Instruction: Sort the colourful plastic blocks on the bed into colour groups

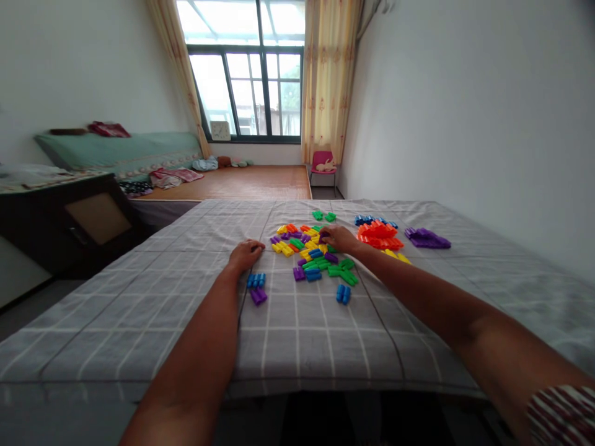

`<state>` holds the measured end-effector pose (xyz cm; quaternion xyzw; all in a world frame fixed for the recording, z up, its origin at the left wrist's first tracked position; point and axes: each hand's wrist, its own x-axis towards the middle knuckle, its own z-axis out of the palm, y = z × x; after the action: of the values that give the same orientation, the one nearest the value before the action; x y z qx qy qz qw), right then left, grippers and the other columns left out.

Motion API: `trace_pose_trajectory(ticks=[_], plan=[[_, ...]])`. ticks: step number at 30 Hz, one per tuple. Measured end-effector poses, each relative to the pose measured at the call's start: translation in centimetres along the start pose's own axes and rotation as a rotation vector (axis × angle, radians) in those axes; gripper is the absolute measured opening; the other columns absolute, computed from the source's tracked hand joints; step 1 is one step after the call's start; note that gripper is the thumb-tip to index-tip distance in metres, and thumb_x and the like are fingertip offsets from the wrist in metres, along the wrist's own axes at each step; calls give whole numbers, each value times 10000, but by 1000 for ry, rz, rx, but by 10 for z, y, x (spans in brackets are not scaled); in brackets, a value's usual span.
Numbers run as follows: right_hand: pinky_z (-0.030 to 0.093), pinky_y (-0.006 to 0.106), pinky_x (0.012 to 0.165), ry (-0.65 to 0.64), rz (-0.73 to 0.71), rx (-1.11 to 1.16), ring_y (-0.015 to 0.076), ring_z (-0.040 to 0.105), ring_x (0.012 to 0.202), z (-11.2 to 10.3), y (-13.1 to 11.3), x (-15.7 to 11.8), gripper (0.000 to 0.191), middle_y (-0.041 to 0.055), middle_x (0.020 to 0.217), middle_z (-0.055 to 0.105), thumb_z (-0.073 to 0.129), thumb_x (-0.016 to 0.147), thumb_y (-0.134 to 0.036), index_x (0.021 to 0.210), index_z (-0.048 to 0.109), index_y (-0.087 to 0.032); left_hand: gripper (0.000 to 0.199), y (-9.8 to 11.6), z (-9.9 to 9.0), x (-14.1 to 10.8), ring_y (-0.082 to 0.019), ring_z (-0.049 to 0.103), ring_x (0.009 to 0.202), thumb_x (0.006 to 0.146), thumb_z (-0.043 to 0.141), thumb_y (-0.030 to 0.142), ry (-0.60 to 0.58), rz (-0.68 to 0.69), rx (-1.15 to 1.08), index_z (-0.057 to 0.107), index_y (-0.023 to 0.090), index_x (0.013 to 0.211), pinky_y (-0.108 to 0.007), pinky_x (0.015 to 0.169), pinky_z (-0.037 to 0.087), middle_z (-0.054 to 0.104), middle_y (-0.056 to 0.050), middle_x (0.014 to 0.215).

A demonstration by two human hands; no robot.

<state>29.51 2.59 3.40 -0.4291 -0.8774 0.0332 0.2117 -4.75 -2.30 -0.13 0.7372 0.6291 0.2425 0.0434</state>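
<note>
My right hand [340, 238] reaches over the far right of a mixed heap and pinches a purple plastic block [323, 236]. The heap holds small ribbed toy blocks in several colours, among them a yellow block [282, 249], a green block [317, 264] and a blue block [313, 274]. Left of the heap, my left hand [246, 255] rests on the checked grey cloth [297, 347] with its fingers loosely bent and nothing seen in them. Just in front of it lie a blue block [256, 280] and a purple block [259, 297].
Single-coloured piles sit on the right: orange blocks [379, 236], purple blocks [427, 238], blue blocks [370, 220] and yellow blocks [397, 256], partly behind my forearm. Two green blocks [324, 216] lie beyond the heap. A blue block [343, 294] lies nearer me.
</note>
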Motion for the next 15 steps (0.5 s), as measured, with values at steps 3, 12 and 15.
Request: trace_pose_trajectory(ticks=[3,12,15], plan=[[478,299,825,163,-12,81,180,617,884,-14,12,-11,236,60,991,676,554,830,-185,1040,660,-196,336,-1,-1,0,-210,632,979,819,476,308,1,9,-17,748,200,984,-284,889,463,708,-64,1051],[520,317,743,643,428,205,195,639,828,-85,142,-82,389,100,992,655,544,841,-386,1158,531,-161,360,-1,-5,1,-202,629,1002,805,457,372,-12,-16,5,741,232,975,-283,907,466,706,-40,1068],[526,323,749,860,638,169,214,648,870,-98,198,-124,396,140,1027,658,548,824,-418,1111,521,-147,394,-4,-7,2,-206,632,1004,802,439,415,-25,-20,19,736,230,984,-283,901,471,702,-41,1074]])
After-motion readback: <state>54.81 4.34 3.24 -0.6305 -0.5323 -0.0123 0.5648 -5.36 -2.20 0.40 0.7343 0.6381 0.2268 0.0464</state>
